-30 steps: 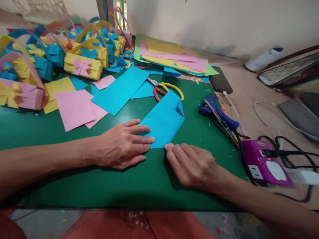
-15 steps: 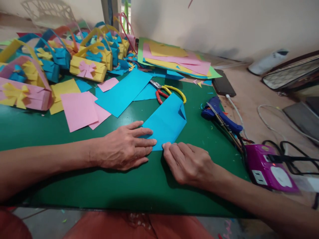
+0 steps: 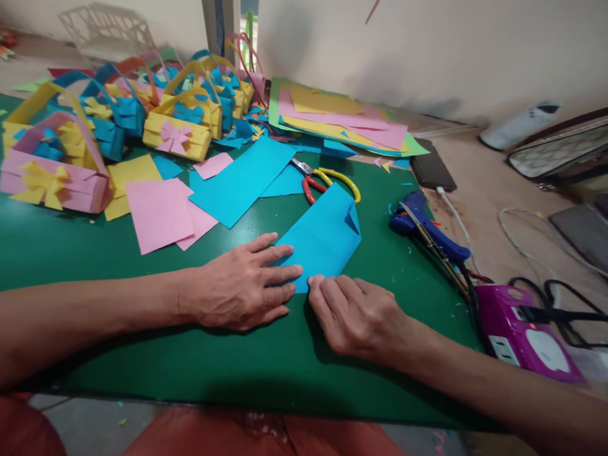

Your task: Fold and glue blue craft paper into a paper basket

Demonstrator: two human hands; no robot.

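Two bare hands in the head view, both over a green tabletop [image 3: 185,373], with one folded blue paper [image 3: 325,234] between and just beyond them. Paper lies flat, slanting away to the upper right; its near edge sits in the gap between left fingertips and right knuckles. Small turned-in flap at its far right corner, dark inside.

Left hand [image 3: 247,285]: palm down, nearly flat, fingers parted. Some fingertips rest on the paper's left border, the rest on the tabletop; grasps nothing. Right hand [image 3: 354,310]: fingers curled well in, a loose fist, leading fingertips against the paper's near right edge. Cannot tell whether it pinches the sheet or only presses.

Past the paper's far end: scissors [image 3: 342,180], one handle red, one yellow, the paper's tip overlapping the handles. Left of these, a larger blue sheet [image 3: 244,180]; nearer the left wrist, two overlapping pink rectangles [image 3: 160,215].

Far left, a cluster of small paper handbags with strap handles and bows; front one a pink handbag [image 3: 61,183] with yellow bow. Far side, a stack of coloured paper [image 3: 342,117].

Right of the paper, well apart: blue glue gun [image 3: 441,237]; nearer the right forearm, a magenta power outlet box [image 3: 522,335].
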